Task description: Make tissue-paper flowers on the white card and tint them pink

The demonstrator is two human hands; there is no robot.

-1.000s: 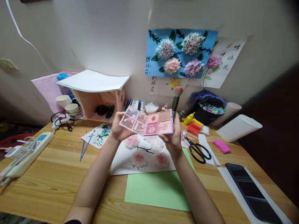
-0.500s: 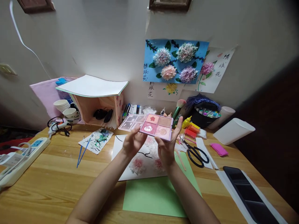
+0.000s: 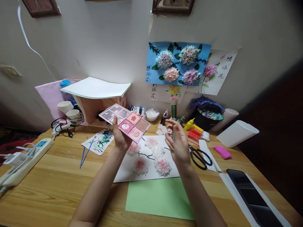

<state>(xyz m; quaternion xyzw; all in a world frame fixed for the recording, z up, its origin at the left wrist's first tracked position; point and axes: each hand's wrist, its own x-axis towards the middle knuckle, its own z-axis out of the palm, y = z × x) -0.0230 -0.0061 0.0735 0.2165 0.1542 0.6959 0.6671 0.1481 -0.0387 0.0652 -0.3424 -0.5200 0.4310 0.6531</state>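
My left hand (image 3: 121,137) grips an open blush palette (image 3: 134,126) from below, its pans facing up and its lid tilted back to the left. My right hand (image 3: 178,143) is closed round a green-handled makeup brush (image 3: 174,108), held upright with its pink bristles on top. Under both hands lies a white sheet (image 3: 125,175) with several fluffy pink-and-white flowers (image 3: 163,166) and dark branch lines. A green sheet (image 3: 158,198) sticks out below it, toward me.
Black scissors (image 3: 201,157), a phone (image 3: 248,192) and a pink packet (image 3: 222,152) lie right. Left are thin blue brushes (image 3: 86,154), a paint-stained sheet (image 3: 100,142) and a power strip (image 3: 28,164). Behind stand a bowl (image 3: 151,114) and a yellow bottle (image 3: 189,124).
The palette has moved left in my left hand and tilted. My right hand has let go of it and now holds the brush upright, apart from the palette.
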